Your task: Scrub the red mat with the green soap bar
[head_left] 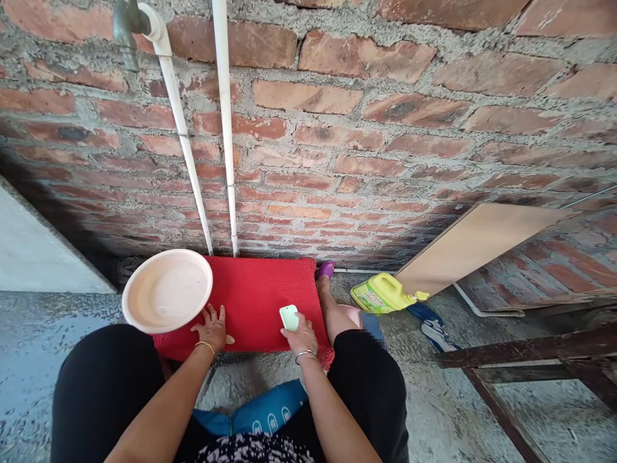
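Though partly behind the right hand (303,337), a pale-green block (288,317).

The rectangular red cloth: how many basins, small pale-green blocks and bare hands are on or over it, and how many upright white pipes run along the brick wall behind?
Round pale-pink basin: 1
Small pale-green rounded block: 1
Bare hands, left hand and right hand: 2
Upright white plastic pipes: 2
Total: 6
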`<state>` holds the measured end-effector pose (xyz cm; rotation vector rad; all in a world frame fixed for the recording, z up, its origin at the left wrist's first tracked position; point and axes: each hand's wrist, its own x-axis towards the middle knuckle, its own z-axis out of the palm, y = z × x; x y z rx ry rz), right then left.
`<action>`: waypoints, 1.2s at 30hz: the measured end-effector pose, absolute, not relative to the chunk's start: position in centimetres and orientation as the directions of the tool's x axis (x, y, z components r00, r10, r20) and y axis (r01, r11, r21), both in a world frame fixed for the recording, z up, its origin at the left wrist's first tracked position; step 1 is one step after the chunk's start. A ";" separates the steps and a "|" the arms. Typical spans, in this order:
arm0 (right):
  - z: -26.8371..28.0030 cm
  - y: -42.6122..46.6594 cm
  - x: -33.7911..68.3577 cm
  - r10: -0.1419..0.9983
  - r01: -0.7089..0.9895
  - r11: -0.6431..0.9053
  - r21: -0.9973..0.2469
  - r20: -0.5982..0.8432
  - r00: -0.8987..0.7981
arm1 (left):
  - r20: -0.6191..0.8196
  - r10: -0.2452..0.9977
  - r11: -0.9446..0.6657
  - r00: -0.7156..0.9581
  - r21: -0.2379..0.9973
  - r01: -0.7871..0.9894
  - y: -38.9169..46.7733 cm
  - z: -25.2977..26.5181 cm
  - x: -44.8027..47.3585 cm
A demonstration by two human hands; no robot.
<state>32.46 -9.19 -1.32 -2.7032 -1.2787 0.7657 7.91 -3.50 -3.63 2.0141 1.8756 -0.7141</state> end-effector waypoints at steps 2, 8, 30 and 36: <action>-1.0 -9.4 34.2 0.693 0.684 -0.704 -0.189 -0.392 0.605 | -0.546 0.837 -0.106 0.023 -0.122 0.987 -3.5 -3.6 7.9; -0.6 -9.3 35.0 0.664 0.647 -0.739 -0.186 -0.359 0.656 | -0.543 0.839 -0.102 0.023 -0.117 0.988 -3.4 -3.5 8.0; -1.9 -9.8 32.6 0.752 0.767 -0.601 -0.224 -0.484 0.448 | -0.559 0.829 -0.101 0.015 -0.124 0.987 -3.4 -3.1 8.0; -0.2 -10.1 36.6 0.644 0.641 -0.752 -0.153 -0.377 0.666 | -0.561 0.828 -0.099 0.013 -0.123 0.987 -3.5 -2.7 8.1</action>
